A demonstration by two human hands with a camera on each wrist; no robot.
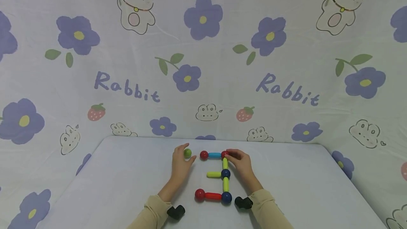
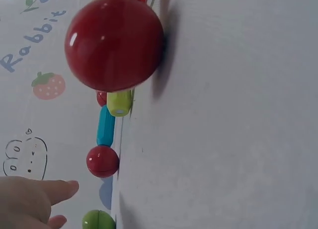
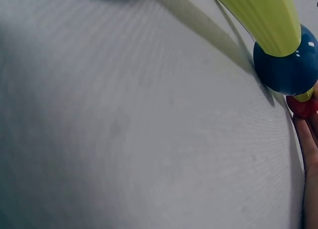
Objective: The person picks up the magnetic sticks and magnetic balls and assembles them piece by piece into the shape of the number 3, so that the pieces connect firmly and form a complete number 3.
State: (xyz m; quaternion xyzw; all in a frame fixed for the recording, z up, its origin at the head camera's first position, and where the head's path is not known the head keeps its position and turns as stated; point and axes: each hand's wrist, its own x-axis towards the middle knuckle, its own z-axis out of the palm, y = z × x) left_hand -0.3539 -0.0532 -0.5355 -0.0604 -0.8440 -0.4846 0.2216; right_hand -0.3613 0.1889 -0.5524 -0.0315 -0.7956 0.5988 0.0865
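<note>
In the head view, a chain of balls and rods lies on the table. At its far side, a blue rod (image 1: pixel 214 155) joins a red ball (image 1: pixel 204 155) to another red ball (image 1: pixel 224 155), which my right hand (image 1: pixel 243 163) holds at its fingertips. Yellow-green rods (image 1: pixel 226 185) run nearer through a dark blue ball (image 1: pixel 225 174), with one rod (image 1: pixel 213 174) sticking out left. My left hand (image 1: pixel 180 166) stands around a green ball (image 1: pixel 188 153), thumb and fingers spread; contact is unclear. The left wrist view shows the green ball (image 2: pixel 98 220) below the thumb.
Nearest me, a red rod (image 1: pixel 213 196) links a red ball (image 1: pixel 199 194) and a dark blue ball (image 1: pixel 226 197). Black wrist devices (image 1: pixel 176 212) sit by both sleeves. The white table (image 1: pixel 127 172) ends at a printed cloth backdrop (image 1: pixel 222 56).
</note>
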